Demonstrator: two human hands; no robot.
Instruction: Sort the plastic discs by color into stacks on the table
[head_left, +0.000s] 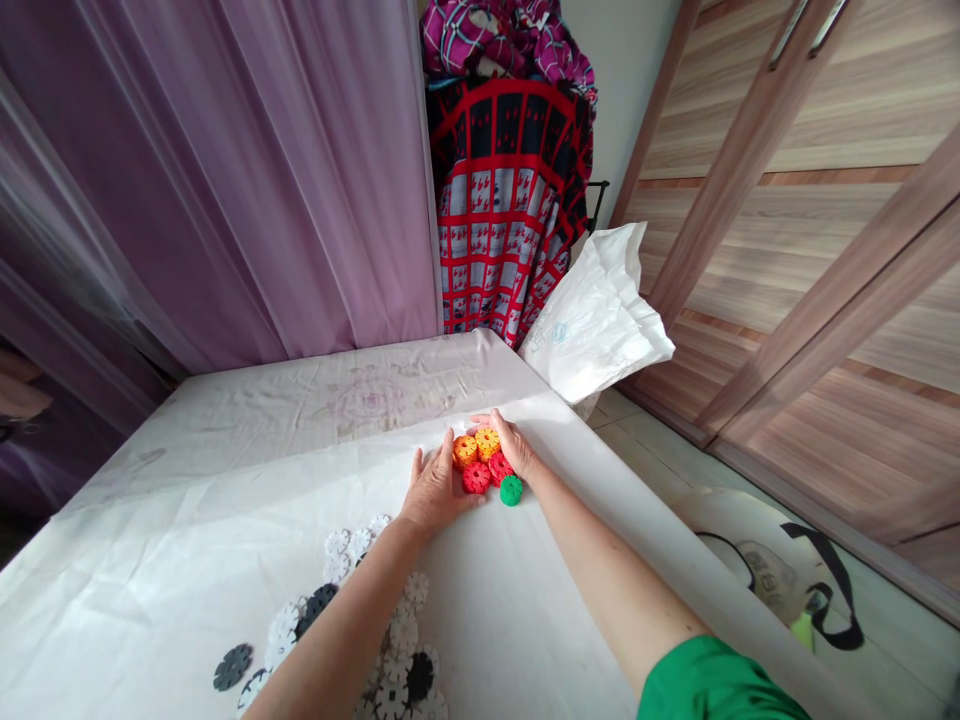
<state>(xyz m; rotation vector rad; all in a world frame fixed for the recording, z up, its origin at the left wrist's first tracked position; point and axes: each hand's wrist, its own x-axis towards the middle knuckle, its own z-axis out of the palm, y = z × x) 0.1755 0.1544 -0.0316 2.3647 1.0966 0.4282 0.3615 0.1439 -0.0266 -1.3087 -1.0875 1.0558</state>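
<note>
White-sheeted bed (225,480) by purple curtain (225,180): coloured discs (480,462) clustered near far right edge, cupped between left hand (435,490) and right hand (514,445), fingers loosely apart, touching, not clamped; probably light, stiff, notched plastic, easiest pinched at rims.

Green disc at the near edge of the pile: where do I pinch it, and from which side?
Pinch the green disc across its notched rim, coming from above on the near side. It looks flat on the white sheet with that side free; a red disc crowds its far side and the right hand lies just beyond.
</note>
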